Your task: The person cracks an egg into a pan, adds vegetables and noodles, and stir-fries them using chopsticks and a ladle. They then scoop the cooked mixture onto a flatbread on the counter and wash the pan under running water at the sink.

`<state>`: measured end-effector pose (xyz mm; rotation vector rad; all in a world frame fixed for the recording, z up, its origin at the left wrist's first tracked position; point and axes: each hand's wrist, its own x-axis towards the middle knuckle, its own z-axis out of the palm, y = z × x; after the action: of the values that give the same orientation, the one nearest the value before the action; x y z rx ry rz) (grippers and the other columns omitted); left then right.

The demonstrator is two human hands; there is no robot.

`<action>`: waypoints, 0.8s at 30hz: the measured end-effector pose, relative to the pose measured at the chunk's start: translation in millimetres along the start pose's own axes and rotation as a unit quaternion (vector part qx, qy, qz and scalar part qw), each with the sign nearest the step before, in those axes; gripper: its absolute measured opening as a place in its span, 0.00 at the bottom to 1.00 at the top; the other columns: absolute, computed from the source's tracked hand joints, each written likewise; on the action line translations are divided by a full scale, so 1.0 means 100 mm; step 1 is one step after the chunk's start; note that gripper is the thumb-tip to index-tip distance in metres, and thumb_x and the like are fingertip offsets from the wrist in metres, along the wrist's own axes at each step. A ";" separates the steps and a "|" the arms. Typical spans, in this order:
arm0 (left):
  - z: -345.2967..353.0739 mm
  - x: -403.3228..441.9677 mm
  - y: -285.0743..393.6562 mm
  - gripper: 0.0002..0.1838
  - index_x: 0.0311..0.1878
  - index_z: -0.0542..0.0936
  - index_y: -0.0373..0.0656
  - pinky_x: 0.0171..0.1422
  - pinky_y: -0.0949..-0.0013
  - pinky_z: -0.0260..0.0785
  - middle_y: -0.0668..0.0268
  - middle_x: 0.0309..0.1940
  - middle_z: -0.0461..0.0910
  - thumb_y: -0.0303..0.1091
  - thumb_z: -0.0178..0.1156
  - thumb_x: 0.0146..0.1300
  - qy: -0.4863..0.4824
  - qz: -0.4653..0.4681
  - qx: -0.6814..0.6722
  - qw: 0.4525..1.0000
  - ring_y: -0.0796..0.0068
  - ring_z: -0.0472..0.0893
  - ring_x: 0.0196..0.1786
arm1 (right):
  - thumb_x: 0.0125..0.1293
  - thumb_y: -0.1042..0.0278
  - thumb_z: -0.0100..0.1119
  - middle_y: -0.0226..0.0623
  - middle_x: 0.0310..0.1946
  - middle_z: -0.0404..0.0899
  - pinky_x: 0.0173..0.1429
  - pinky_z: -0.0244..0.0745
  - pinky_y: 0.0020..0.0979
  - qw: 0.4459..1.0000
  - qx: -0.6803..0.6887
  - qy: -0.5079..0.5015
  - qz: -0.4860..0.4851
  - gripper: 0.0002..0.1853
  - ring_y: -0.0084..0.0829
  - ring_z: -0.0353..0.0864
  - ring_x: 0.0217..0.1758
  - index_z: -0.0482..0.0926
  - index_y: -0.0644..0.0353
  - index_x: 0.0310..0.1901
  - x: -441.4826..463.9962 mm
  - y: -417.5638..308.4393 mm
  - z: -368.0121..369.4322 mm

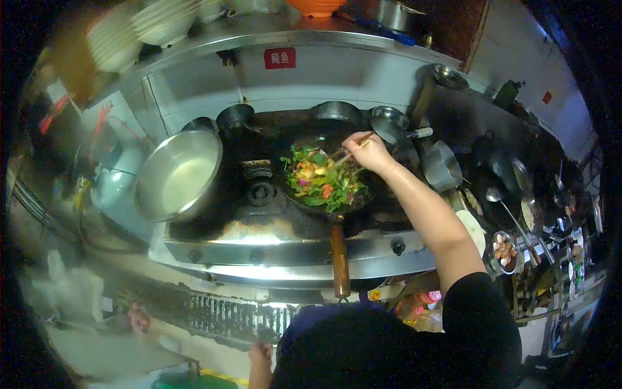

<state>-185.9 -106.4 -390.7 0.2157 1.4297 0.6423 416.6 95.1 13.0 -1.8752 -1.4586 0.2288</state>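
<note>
Over the stove, my right hand [368, 152] is closed around a pair of chopsticks [345, 157]. Their tips reach into a heap of leafy greens with yellow, orange and purple pieces [324, 180]. This food lies in a dark wok [304, 204], whose wooden handle [339, 259] points toward my body over the stove's front edge. Down by my side, my left hand [260, 353] hangs away from the wok with its fingers curled. I see nothing in it.
A large metal basin of pale liquid [184, 175] stands left of the wok. Behind are dark pots [235, 117] and a handled pan [389, 123]. At right are a metal pot [442, 165], a bowl of eggs [503, 251] and a ladle [494, 194]. Stacked plates [165, 23] occupy the shelf.
</note>
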 end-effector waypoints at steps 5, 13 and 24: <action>1.66 -0.84 1.13 0.12 0.42 0.75 0.43 0.35 0.69 0.71 0.66 0.31 0.75 0.38 0.59 0.58 -0.122 0.092 0.028 0.988 0.72 0.76 0.34 | 0.59 0.60 0.57 0.36 0.33 0.84 0.43 0.75 0.30 0.985 0.172 0.002 -0.019 0.11 0.31 0.83 0.37 0.83 0.57 0.36 -0.10 -0.15 0.56; 3.21 -2.01 1.60 0.25 0.61 0.67 0.43 0.50 0.58 0.76 0.59 0.51 0.73 0.44 0.55 0.64 -0.487 0.014 0.012 0.873 0.64 0.78 0.47 | 0.57 0.61 0.56 0.41 0.33 0.82 0.44 0.76 0.37 0.986 -0.097 0.126 -0.050 0.09 0.42 0.81 0.37 0.83 0.54 0.34 -0.25 0.38 0.00; 3.41 -2.31 1.65 0.30 0.65 0.59 0.50 0.26 0.72 0.71 0.63 0.32 0.75 0.34 0.56 0.59 -0.468 0.036 0.140 0.872 0.73 0.76 0.28 | 0.59 0.68 0.59 0.39 0.34 0.82 0.47 0.74 0.30 0.954 0.087 -0.265 -0.111 0.09 0.32 0.81 0.39 0.82 0.60 0.40 -0.97 -0.47 -0.68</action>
<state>93.0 -15.0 -58.6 0.7085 0.5581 0.2938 385.0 -17.4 63.6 -1.5552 -1.9170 0.7719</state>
